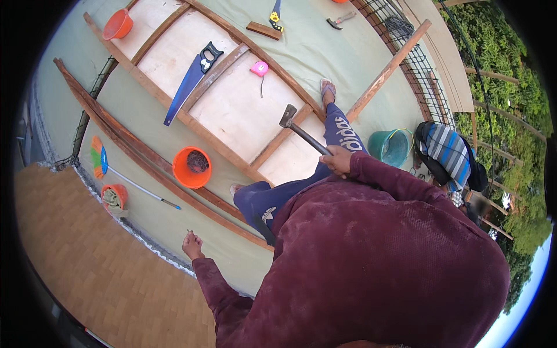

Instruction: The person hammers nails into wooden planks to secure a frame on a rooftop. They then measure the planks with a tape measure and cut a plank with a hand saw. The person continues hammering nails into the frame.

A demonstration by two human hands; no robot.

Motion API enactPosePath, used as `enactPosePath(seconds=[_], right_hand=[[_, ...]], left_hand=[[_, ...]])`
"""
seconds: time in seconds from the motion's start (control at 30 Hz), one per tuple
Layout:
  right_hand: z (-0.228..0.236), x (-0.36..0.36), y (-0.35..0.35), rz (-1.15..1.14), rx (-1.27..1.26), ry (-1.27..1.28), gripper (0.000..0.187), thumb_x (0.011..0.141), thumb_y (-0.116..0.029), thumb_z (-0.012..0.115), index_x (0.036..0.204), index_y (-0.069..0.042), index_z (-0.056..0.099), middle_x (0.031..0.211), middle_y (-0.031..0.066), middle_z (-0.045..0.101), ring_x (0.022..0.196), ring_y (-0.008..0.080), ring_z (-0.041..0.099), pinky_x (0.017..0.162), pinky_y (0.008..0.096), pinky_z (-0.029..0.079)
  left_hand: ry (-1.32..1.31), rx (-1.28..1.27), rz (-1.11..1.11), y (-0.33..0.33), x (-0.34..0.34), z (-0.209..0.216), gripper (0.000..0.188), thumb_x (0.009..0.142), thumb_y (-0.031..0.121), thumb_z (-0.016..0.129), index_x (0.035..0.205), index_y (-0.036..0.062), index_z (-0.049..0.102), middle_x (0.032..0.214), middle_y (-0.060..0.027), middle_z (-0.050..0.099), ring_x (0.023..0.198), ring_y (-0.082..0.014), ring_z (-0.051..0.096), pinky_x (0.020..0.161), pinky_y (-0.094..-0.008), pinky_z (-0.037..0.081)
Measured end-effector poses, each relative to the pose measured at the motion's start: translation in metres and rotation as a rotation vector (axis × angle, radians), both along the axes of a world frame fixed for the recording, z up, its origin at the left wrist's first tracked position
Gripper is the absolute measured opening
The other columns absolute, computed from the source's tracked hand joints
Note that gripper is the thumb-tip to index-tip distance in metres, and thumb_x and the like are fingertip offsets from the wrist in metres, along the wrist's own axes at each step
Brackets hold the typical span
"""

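Brown flooring (110, 249) with a plank pattern curves along the left, its outer edge lost in the dark rim. Beside it, on wrinkled pale green sheeting (229, 255), lie a broom (103, 159) with orange and green bristles and a small orange pail (116, 197), whose contents are mostly covered by a crumpled greyish cloth (112, 201). Long, rough brown planks (151, 168) run past the round orange bucket (192, 167); I can't make out the dark heap inside.

My left hand (192, 246) is out over the sheeting, fingertips pinched together on a thin, small piece (189, 231), too tiny to identify. Further up, a blue-bladed saw (191, 81) lies across the timber frame (223, 146) with its smooth whitish panels (232, 110); the frame's far end is cut off above, and my legs hide part of its near end. A rounded pink tape measure (259, 68) sits on a panel.

My right hand (338, 161) is closed around the dark handle of a hammer (304, 136), its worn metal head above the frame; my fist hides the grip's end. Farther right stand a teal bucket (386, 149) and a striped fabric bulk (444, 152), partly obscured, before leafy greenery (505, 64).
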State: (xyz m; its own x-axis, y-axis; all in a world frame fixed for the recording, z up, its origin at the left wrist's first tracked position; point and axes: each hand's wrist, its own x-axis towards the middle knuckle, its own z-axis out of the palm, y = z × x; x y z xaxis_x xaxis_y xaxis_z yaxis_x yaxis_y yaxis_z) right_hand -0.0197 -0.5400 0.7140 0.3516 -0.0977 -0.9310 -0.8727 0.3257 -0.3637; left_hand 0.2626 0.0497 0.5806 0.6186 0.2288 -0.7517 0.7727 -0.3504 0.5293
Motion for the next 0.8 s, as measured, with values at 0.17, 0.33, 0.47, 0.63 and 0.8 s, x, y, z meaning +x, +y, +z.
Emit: enactPosePath(seconds=[0.17, 0.33, 0.47, 0.63, 0.8], right_hand=[[-0.011, -0.051, -0.034, -0.542, 0.178, 0.029, 0.026, 0.100, -0.024, 0.061, 0.101, -0.004, 0.045, 0.069, 0.0021, 0.048, 0.044, 0.0104, 0.044, 0.034, 0.0286, 0.040], [-0.012, -0.075, -0.094, -0.828, 0.112, -0.067, 0.021, 0.100, -0.020, 0.060, 0.104, -0.007, 0.043, 0.072, 0.0011, 0.049, 0.047, 0.0092, 0.046, 0.036, 0.0280, 0.041], [-0.001, -0.092, -0.104, -0.925, 0.063, 0.008, 0.019, 0.102, -0.022, 0.058, 0.104, -0.011, 0.043, 0.070, -0.0007, 0.047, 0.043, 0.0076, 0.042, 0.034, 0.0273, 0.036], [0.013, -0.148, -0.041, -1.021, -0.277, 0.021, 0.025, 0.101, -0.030, 0.060, 0.100, -0.011, 0.044, 0.064, -0.0018, 0.046, 0.038, 0.0087, 0.039, 0.031, 0.0287, 0.033], [-0.024, -0.189, 0.004, -1.299, -0.230, 0.159, 0.024, 0.099, -0.030, 0.060, 0.096, -0.009, 0.047, 0.059, -0.0014, 0.041, 0.040, 0.0112, 0.035, 0.036, 0.0323, 0.027]], left_hand=[[0.131, 0.146, -0.229, -0.167, -0.027, 0.025, 0.014, 0.096, 0.017, 0.070, 0.102, 0.0051, 0.071, 0.075, 0.0051, 0.057, 0.057, -0.0034, 0.042, 0.049, -0.0222, 0.032], [0.041, -0.154, -0.737, -0.339, 0.013, 0.033, 0.019, 0.102, 0.025, 0.062, 0.094, 0.0080, 0.065, 0.076, 0.0025, 0.059, 0.065, -0.0061, 0.051, 0.060, -0.0225, 0.044], [-0.093, -0.302, -0.919, -0.435, 0.037, 0.071, 0.019, 0.105, 0.024, 0.057, 0.098, 0.0064, 0.062, 0.077, 0.0003, 0.062, 0.070, -0.0065, 0.058, 0.062, -0.0232, 0.049], [-0.049, -0.410, -0.907, -0.362, 0.043, 0.050, 0.017, 0.105, 0.021, 0.055, 0.097, 0.0072, 0.059, 0.082, -0.0016, 0.065, 0.067, -0.0084, 0.063, 0.056, -0.0214, 0.050], [0.100, -0.165, -0.835, -0.252, 0.037, 0.016, 0.013, 0.104, 0.019, 0.055, 0.105, 0.0055, 0.058, 0.077, -0.0021, 0.061, 0.061, -0.0119, 0.062, 0.051, -0.0266, 0.051]])
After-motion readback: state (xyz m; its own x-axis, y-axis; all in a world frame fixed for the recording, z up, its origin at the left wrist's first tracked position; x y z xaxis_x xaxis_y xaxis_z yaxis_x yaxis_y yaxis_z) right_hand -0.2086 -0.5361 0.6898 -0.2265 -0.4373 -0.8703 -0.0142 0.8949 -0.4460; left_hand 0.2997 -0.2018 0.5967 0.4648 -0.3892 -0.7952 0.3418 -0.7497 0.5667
